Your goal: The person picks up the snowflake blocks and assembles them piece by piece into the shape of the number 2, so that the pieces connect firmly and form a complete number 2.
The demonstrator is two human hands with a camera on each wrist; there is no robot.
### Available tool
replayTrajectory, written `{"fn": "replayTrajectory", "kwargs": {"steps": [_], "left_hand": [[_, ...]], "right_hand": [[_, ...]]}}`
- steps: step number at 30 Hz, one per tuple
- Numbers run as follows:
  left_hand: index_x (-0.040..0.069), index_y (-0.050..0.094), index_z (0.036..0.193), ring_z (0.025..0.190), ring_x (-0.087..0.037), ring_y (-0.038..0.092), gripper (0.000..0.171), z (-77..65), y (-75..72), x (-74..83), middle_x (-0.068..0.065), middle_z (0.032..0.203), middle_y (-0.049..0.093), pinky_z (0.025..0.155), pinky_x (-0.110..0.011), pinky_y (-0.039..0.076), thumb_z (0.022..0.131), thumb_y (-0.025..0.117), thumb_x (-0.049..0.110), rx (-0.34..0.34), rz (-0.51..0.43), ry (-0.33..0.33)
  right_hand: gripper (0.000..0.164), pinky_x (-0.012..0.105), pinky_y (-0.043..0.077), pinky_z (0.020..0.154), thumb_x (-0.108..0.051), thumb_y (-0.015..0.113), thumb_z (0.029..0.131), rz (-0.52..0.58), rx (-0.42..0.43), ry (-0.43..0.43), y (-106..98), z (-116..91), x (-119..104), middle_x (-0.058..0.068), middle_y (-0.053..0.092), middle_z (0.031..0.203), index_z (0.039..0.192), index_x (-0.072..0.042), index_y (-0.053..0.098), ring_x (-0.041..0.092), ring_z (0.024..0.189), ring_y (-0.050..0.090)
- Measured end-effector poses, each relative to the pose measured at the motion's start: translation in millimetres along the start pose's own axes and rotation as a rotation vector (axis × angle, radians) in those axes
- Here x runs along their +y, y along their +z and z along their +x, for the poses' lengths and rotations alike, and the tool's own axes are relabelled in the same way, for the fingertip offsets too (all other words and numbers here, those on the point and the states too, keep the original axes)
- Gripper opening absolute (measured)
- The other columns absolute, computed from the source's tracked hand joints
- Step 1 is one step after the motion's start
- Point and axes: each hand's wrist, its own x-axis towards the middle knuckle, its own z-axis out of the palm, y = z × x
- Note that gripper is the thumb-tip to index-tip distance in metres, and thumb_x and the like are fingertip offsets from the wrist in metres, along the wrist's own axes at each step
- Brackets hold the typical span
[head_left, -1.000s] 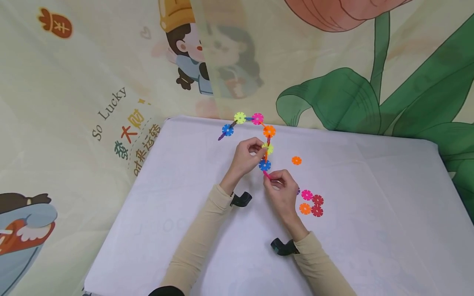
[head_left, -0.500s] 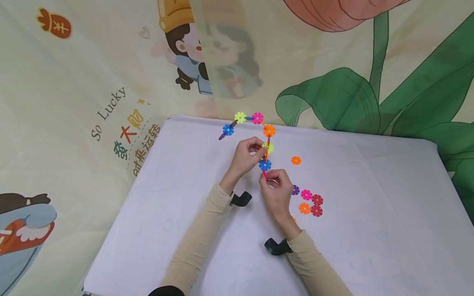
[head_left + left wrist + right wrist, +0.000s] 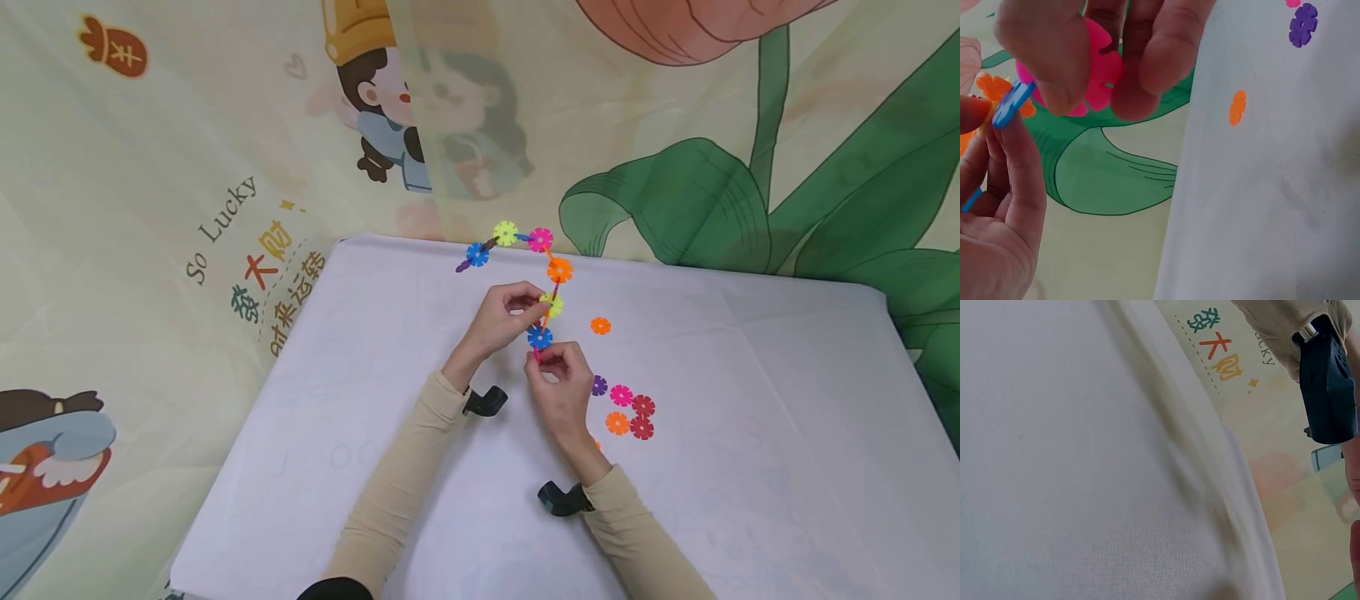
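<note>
My left hand (image 3: 508,317) pinches a curved chain of snowflake discs, raised above the table, near a yellow disc (image 3: 553,305) and a blue disc (image 3: 540,337). Beyond it the chain runs through an orange disc (image 3: 559,270), a pink one (image 3: 540,240), another yellow (image 3: 506,233) and another blue (image 3: 477,254), with edge-on discs between. My right hand (image 3: 561,387), just below, pinches a pink disc (image 3: 1102,75) at the chain's near end, against the blue disc (image 3: 1015,103). Fingers partly hide that joint. The right wrist view shows neither hand's grip.
On the white-covered table (image 3: 750,467) lie loose discs right of my right hand: purple (image 3: 599,385), pink (image 3: 621,395), orange (image 3: 618,423) and two red (image 3: 642,427). Another orange disc (image 3: 601,326) lies farther back. A printed cloth (image 3: 480,108) hangs behind.
My right hand has shifted slightly left, bringing the pink disc up to the blue one and uncovering the purple disc. The chain's far part has swung a little to the right.
</note>
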Motion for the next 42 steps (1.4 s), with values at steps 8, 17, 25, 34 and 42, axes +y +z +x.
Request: {"fn": "replayTrajectory", "kwargs": {"steps": [8,17,25,34,42], "left_hand": [[-0.004,0.070,0.098,0.080,-0.019,0.062,0.012,2.4,-0.3,-2.2,-0.012,0.088,0.067,0.080,-0.030,0.055,0.093,0.064,0.004,-0.069,0.031,0.032],[-0.004,0.069,0.101,0.082,-0.019,0.060,0.013,1.0,-0.4,-1.6,-0.010,0.087,0.066,0.088,-0.039,0.052,0.094,0.062,0.003,-0.131,0.046,0.042],[-0.004,0.066,0.107,0.082,-0.020,0.058,0.017,-0.8,-5.6,0.8,-0.009,0.086,0.062,0.086,-0.030,0.052,0.090,0.064,-0.002,-0.201,0.047,0.052],[-0.002,0.062,0.114,0.085,-0.023,0.061,0.030,-3.4,-9.7,1.4,-0.011,0.090,0.061,0.075,-0.034,0.059,0.084,0.063,-0.007,-0.272,0.003,-0.040],[-0.004,0.061,0.116,0.082,-0.022,0.063,0.032,-4.7,-5.8,2.8,-0.014,0.088,0.063,0.075,-0.035,0.059,0.085,0.067,-0.008,-0.204,-0.006,-0.019]], "right_hand": [[0.018,0.019,0.055,0.068,0.017,0.073,0.076,-0.007,-0.013,-0.003,-1.4,0.4,0.4,0.025,0.057,0.080,0.082,0.013,0.057,0.032,0.068,0.062],[0.019,0.024,0.057,0.065,0.018,0.073,0.074,-0.017,-0.011,-0.017,-1.3,0.4,2.4,0.024,0.056,0.078,0.080,0.012,0.057,0.030,0.066,0.061],[0.016,0.021,0.056,0.067,0.018,0.071,0.076,-0.015,0.033,-0.015,-0.5,1.6,2.4,0.025,0.057,0.079,0.081,0.013,0.056,0.031,0.068,0.060],[0.016,0.018,0.055,0.068,0.018,0.071,0.076,-0.008,0.053,-0.022,-1.2,1.0,3.3,0.027,0.056,0.079,0.080,0.014,0.055,0.030,0.068,0.060],[0.016,0.014,0.053,0.068,0.017,0.069,0.077,0.008,0.128,0.012,2.3,0.1,2.9,0.025,0.055,0.077,0.075,0.013,0.054,0.011,0.071,0.059]]}}
